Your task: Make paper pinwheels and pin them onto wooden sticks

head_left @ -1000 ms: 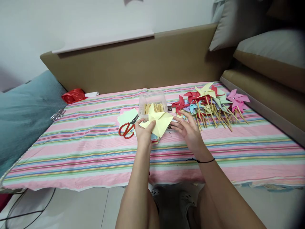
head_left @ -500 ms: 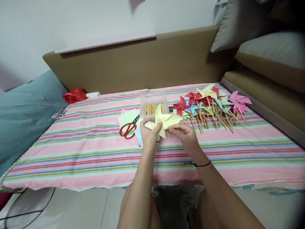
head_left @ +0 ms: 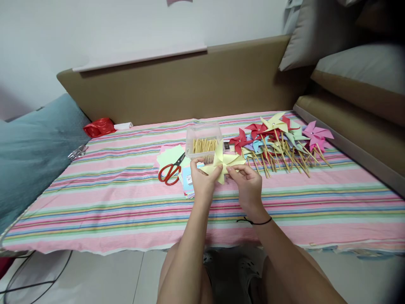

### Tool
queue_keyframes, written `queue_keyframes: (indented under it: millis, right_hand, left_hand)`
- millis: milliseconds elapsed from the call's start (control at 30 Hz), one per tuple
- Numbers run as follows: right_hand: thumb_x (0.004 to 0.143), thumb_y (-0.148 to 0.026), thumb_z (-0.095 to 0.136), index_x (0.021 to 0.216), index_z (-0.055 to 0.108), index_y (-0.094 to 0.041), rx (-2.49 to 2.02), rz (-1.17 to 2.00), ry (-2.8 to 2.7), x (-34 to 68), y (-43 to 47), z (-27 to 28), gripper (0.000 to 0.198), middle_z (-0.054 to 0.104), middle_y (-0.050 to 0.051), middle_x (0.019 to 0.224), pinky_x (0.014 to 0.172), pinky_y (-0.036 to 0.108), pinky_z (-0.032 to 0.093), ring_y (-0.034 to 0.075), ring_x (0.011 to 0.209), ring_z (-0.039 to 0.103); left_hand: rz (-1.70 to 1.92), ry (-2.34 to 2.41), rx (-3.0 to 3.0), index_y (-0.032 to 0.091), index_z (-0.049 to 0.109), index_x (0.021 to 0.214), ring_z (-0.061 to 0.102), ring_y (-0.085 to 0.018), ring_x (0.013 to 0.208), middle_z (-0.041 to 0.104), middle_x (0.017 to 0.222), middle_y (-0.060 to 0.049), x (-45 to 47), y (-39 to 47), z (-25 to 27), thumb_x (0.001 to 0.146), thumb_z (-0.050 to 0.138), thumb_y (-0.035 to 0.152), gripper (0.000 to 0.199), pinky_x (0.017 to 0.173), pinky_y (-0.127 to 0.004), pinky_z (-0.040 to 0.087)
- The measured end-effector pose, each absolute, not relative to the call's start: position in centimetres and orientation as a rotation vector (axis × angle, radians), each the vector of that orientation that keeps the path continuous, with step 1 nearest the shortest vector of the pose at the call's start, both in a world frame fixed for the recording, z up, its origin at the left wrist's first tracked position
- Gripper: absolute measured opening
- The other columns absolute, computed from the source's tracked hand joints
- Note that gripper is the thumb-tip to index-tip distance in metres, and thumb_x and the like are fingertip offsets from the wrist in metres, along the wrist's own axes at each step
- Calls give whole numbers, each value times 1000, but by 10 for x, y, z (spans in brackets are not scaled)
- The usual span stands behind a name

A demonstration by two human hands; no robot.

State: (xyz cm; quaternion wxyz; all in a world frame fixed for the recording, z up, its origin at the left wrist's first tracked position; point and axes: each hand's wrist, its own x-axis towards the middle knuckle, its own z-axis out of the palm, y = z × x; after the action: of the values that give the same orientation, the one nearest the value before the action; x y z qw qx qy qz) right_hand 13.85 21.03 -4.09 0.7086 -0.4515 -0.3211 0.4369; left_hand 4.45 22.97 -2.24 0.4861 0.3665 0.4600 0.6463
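A pale yellow paper pinwheel (head_left: 230,159) is held up between my two hands, over the striped cloth. My left hand (head_left: 204,180) pinches it from the left, thumb pressed near the middle. At its lower right, the fingers of my right hand (head_left: 248,183) are closed on the paper near the centre; anything small between those fingertips is hidden. Just behind the pinwheel stands a clear plastic box (head_left: 189,141) with many thin wooden sticks (head_left: 205,145) inside. Red-handled scissors (head_left: 171,172) and sheets of coloured paper (head_left: 187,179) lie left of my left hand.
A heap of finished pinwheels on sticks (head_left: 276,143) lies to the right. At the far left are a red plastic bag (head_left: 99,127) and a small clear packet (head_left: 78,152). A brown backrest (head_left: 177,88) rises behind the striped cloth (head_left: 110,211); cushions (head_left: 360,67) sit at the right.
My right hand has moved left and inward, from the pinwheel's right blade towards its centre. The pinwheel and my left hand have shifted slightly right.
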Motion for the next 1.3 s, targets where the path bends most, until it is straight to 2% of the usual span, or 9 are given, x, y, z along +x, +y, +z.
queue_keyframes:
  millis: [633, 1000, 1200, 1300]
  right_hand:
    - [62, -27, 78, 63, 65, -18, -1112, 824, -652, 135, 208, -36, 16, 65, -1, 55, 55, 28, 52, 15, 54, 63]
    - [60, -27, 78, 62, 63, -18, -1103, 823, -642, 134, 208, -35, 18, 66, -1, 57, 56, 29, 52, 15, 55, 63]
    - [59, -27, 78, 60, 61, -19, -1116, 813, -627, 134, 209, -35, 19, 64, -1, 54, 54, 29, 51, 15, 52, 61]
    - [60, -28, 77, 60, 61, -19, -1132, 800, -645, 134, 209, -35, 19, 64, -2, 53, 52, 29, 50, 15, 51, 61]
  left_hand:
    - [1530, 1141, 880, 23, 39, 94, 53, -10, 47, 54, 63, 7, 49, 228, -27, 54, 81, 26, 59, 48, -22, 43]
    - [1528, 1080, 844, 22, 39, 93, 59, -12, 51, 62, 65, 5, 50, 227, -22, 51, 82, 25, 60, 50, -23, 46]
    - [1487, 1179, 948, 21, 42, 96, 45, -7, 40, 48, 53, 11, 46, 230, -30, 54, 83, 30, 59, 43, -18, 37]
    - [1488, 1180, 944, 21, 42, 96, 46, -7, 41, 46, 54, 11, 46, 230, -30, 52, 84, 30, 61, 43, -18, 38]
